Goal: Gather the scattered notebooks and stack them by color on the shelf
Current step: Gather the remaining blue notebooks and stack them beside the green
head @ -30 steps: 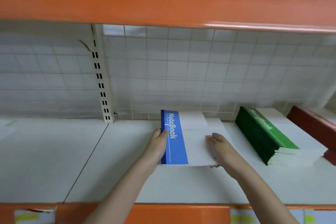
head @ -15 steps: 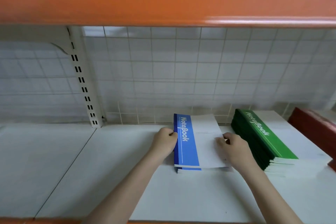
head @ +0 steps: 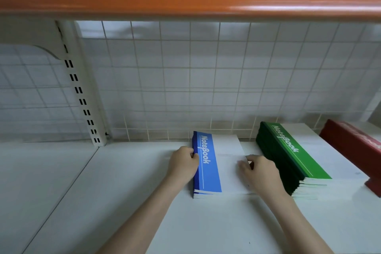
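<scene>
Blue notebooks (head: 208,166) lie as a small pile on the white shelf (head: 123,202), just left of the green stack (head: 288,154), and we judge the step in hand is squaring this pile. Our left hand (head: 183,164) grips its spine edge with curled fingers and our right hand (head: 259,171) grips the opposite edge, the side toward the green stack. Next we should let go without shifting the pile, then fetch more notebooks.

White shelf board (head: 127,202): blue notebook stack (head: 208,171) at centre, green stack (head: 288,154) right, red stack (head: 354,148) far right.
</scene>
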Available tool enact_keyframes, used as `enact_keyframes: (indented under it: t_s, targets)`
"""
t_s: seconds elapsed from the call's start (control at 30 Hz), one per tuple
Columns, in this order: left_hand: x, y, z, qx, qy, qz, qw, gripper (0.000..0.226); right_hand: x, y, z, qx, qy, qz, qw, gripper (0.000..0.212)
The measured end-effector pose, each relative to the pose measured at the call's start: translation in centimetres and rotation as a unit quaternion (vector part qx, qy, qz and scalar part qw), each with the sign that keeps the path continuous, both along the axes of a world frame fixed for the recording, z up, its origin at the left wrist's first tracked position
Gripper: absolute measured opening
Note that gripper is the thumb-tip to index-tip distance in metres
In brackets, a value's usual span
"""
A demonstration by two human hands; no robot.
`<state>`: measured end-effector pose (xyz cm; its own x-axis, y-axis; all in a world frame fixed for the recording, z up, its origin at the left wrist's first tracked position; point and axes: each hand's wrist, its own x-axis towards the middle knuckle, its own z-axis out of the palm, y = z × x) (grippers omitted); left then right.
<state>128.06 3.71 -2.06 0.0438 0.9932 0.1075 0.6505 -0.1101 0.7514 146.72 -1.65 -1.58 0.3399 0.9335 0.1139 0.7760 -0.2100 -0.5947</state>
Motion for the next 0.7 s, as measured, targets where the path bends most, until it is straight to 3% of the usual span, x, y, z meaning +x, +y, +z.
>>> enact_keyframes:
  t_s: [0.1,0.4,0.6,0.63,0.7]
  targets:
    - [-0.2,0.0,-0.1,0.017,0.032,0.005,0.999,0.040,-0.1,0.1,-0.3,0.004,-0.006,0.004,1.000,0.033]
    - [-0.3,0.1,-0.4,0.021,0.024,-0.014,0.999,0.044,0.3,0.1,-0.6,0.002,-0.007,0.011,1.000,0.040]
    - [-0.8,0.1,-0.5,-0.012,0.029,-0.057,0.998,0.047,1.2,-0.6,0.4,-0.078,0.094,0.089,0.989,0.051]
    - [-1.0,-0.1,-0.3,-0.029,0.035,-0.068,0.997,0.049,1.4,-0.7,0.7,-0.104,0.105,0.105,0.983,0.067]
    - [-1.4,-0.6,0.1,-0.061,0.051,-0.094,0.992,0.055,1.8,-1.1,1.2,-0.162,0.099,0.144,0.971,0.118]
